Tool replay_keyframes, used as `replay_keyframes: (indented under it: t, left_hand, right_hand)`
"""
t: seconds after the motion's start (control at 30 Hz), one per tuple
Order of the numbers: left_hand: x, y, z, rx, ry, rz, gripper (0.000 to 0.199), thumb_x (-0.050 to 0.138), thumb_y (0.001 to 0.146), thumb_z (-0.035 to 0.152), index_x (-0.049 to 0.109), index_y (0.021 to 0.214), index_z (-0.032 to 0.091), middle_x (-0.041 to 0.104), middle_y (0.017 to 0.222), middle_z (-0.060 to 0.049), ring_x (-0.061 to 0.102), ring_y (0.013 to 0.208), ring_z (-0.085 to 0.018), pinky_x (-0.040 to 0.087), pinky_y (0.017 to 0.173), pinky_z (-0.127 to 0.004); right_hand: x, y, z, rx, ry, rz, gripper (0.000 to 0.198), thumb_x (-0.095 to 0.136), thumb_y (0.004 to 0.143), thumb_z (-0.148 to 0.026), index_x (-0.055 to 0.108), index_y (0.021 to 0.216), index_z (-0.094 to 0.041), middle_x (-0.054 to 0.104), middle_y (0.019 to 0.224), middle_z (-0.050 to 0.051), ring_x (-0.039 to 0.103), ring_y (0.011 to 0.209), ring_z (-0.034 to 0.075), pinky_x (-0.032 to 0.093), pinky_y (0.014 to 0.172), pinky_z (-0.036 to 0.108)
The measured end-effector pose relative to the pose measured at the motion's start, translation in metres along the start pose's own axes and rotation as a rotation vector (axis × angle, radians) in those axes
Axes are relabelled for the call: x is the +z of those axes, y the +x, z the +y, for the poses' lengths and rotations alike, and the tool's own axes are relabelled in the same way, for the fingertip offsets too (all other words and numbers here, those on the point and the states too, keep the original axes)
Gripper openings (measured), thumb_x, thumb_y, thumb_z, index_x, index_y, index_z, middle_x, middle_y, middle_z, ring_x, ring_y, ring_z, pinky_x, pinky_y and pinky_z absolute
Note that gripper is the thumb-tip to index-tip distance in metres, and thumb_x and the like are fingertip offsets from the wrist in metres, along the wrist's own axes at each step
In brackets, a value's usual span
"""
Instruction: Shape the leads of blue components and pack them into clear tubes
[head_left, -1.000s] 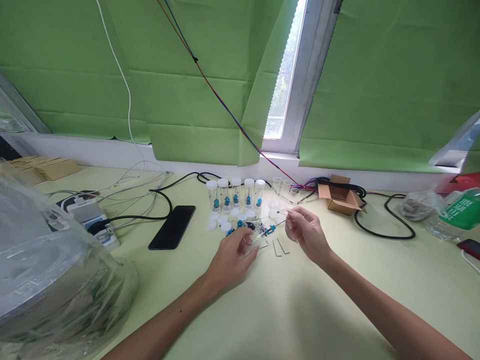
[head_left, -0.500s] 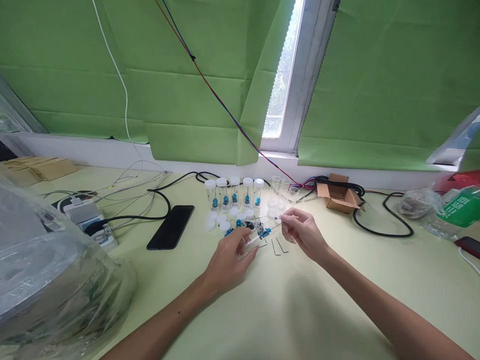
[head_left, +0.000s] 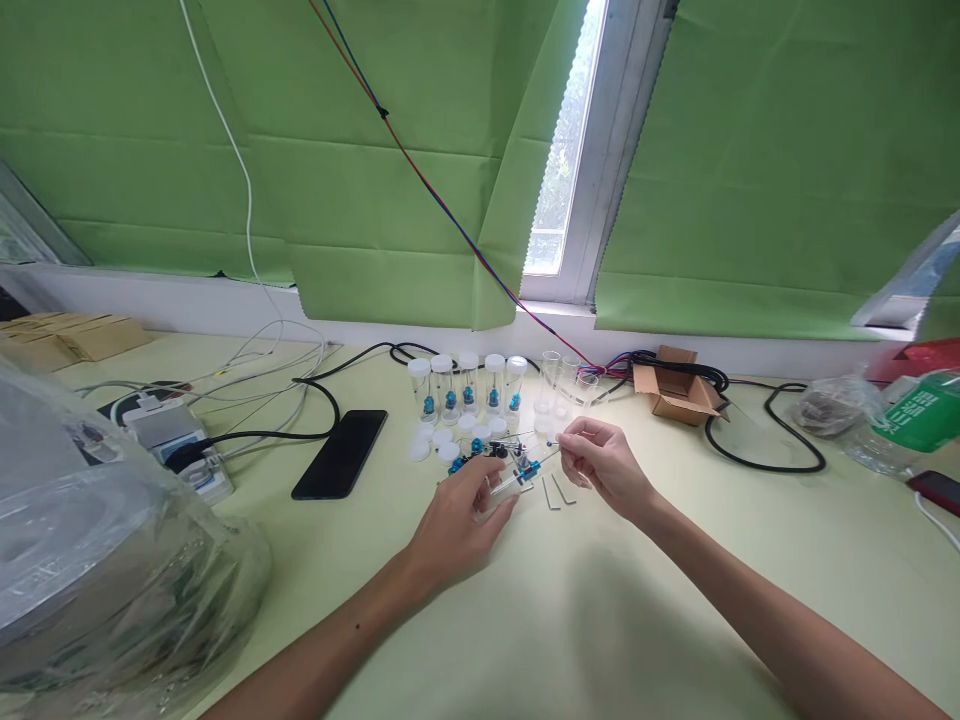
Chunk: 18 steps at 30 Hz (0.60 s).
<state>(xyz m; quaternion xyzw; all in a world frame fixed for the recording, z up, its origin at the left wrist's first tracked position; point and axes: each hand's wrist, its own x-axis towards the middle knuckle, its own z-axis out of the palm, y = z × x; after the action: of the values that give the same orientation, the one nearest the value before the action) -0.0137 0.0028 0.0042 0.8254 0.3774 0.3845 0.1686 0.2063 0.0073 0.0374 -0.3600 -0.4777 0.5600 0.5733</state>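
Observation:
My left hand [head_left: 454, 520] is closed around a clear tube [head_left: 505, 486] lying nearly flat, its mouth toward the right. At that mouth is a small blue part [head_left: 529, 469] on a thin metal rod. My right hand [head_left: 606, 465] pinches the rod's other end between thumb and fingertips. Whether the blue part is inside the tube or just at its rim, I cannot tell. Beyond my hands lie loose white caps [head_left: 448, 453] and a cluster of small blue and black parts [head_left: 477, 447], partly hidden by my left fingers. Two L-shaped metal keys [head_left: 553, 495] rest between my hands.
Several capped tubes [head_left: 469, 380] with blue parts inside stand in a row behind. Uncapped clear tubes [head_left: 550, 385] stand to their right. A black phone [head_left: 341, 455], power strip [head_left: 199, 460] and large plastic bag [head_left: 135, 560] are leftward; an open cardboard box [head_left: 679, 400] is at back right.
Both hands keep almost the same place and grip. The blue part and rod at the tube's mouth have shifted only very slightly.

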Motion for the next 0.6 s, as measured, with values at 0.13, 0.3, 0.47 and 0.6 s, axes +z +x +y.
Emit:
replay_keyframes:
  t: [0.13,0.3,0.47,0.6]
  left_hand:
    - [0.0015,-0.0002,-0.0008,0.000,-0.003,0.005,0.022,0.061,0.085,0.026,0.053,0.105,0.020,0.058,0.082,0.000,0.048,0.060,-0.010,0.042,0.056,-0.023]
    - [0.0028,-0.0013,-0.0020,0.007,-0.017,0.000,0.023,0.060,0.085,0.027,0.052,0.106,0.021,0.059,0.083,0.000,0.048,0.060,-0.010,0.042,0.056,-0.023]
    - [0.0023,-0.0026,-0.0014,0.017,-0.009,0.000,0.022,0.060,0.086,0.027,0.052,0.105,0.021,0.058,0.083,0.000,0.048,0.060,-0.010,0.042,0.056,-0.024]
    - [0.0020,-0.0025,-0.0004,0.034,-0.003,0.001,0.021,0.059,0.087,0.028,0.052,0.105,0.021,0.058,0.082,0.000,0.048,0.061,-0.011,0.043,0.057,-0.024]
  right_hand:
    - [0.0000,-0.0005,0.0007,-0.013,-0.004,-0.020,0.029,0.078,0.073,-0.033,0.056,0.063,-0.017,0.054,0.044,-0.004,0.045,0.034,0.007,0.028,0.034,0.019]
    - [0.0003,-0.0010,0.0015,-0.021,-0.013,-0.036,0.031,0.079,0.072,-0.034,0.055,0.062,-0.017,0.054,0.045,-0.004,0.045,0.035,0.007,0.029,0.033,0.019]
    - [0.0012,-0.0016,0.0019,-0.026,-0.013,-0.049,0.030,0.078,0.073,-0.033,0.056,0.062,-0.017,0.055,0.046,-0.004,0.046,0.035,0.008,0.030,0.033,0.019]
    - [0.0016,-0.0016,0.0017,-0.027,-0.009,-0.058,0.030,0.078,0.073,-0.033,0.056,0.062,-0.017,0.055,0.045,-0.004,0.045,0.034,0.007,0.029,0.033,0.019]
